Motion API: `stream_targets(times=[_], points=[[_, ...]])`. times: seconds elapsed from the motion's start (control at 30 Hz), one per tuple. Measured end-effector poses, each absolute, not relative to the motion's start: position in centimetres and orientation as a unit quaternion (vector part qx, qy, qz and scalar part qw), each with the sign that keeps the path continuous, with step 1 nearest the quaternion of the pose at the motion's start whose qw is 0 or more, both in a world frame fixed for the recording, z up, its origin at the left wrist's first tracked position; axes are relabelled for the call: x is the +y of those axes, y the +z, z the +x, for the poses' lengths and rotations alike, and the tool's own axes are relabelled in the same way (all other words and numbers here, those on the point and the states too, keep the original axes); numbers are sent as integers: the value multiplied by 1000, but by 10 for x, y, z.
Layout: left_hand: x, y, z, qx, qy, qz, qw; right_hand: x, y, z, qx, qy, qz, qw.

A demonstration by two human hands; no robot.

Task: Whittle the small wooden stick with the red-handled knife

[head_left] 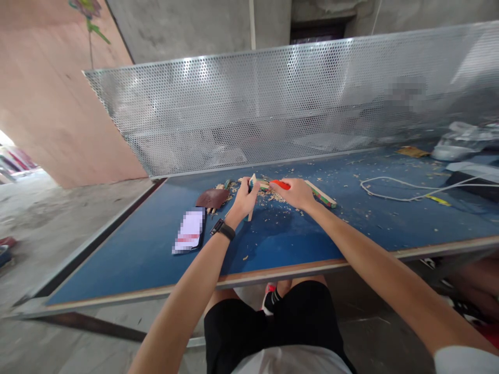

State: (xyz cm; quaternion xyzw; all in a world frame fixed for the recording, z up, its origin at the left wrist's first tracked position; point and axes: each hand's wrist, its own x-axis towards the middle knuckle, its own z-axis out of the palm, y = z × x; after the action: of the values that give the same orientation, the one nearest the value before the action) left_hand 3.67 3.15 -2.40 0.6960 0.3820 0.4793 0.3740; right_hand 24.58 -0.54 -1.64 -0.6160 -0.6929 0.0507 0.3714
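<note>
My left hand [244, 199], with a black watch on its wrist, is closed round a small pale wooden piece [253, 179] above the blue table. From the right, my right hand [298, 193] grips a tool with an orange-red handle [280, 184]. The tool's front end meets the wooden piece between my hands, too small to make out. Wood shavings [276, 196] lie under and around both hands. A strip of wood with green and red on its side [323, 196] rests just beyond my right hand.
A phone [189, 230] and a brown leather-like piece [212, 198] lie on the blue table [148, 259] at left. A white cable [390, 196], a yellow item [438, 200] and plastic bags [456, 143] are at right. A perforated metal panel [234, 114] stands along the back.
</note>
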Motion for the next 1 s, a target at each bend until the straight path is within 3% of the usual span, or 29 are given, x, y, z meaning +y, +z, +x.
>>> stream_targets(times=[0.4, 0.77, 1.0], points=[[27, -21, 35, 415, 475, 710, 313, -5, -16, 245, -694, 48, -618, 366], [25, -15, 39, 384, 455, 679, 430, -8, -15, 246, -708, 56, -574, 408], [27, -15, 37, 390, 460, 655, 456, -10, -14, 244, -728, 74, -564, 383]])
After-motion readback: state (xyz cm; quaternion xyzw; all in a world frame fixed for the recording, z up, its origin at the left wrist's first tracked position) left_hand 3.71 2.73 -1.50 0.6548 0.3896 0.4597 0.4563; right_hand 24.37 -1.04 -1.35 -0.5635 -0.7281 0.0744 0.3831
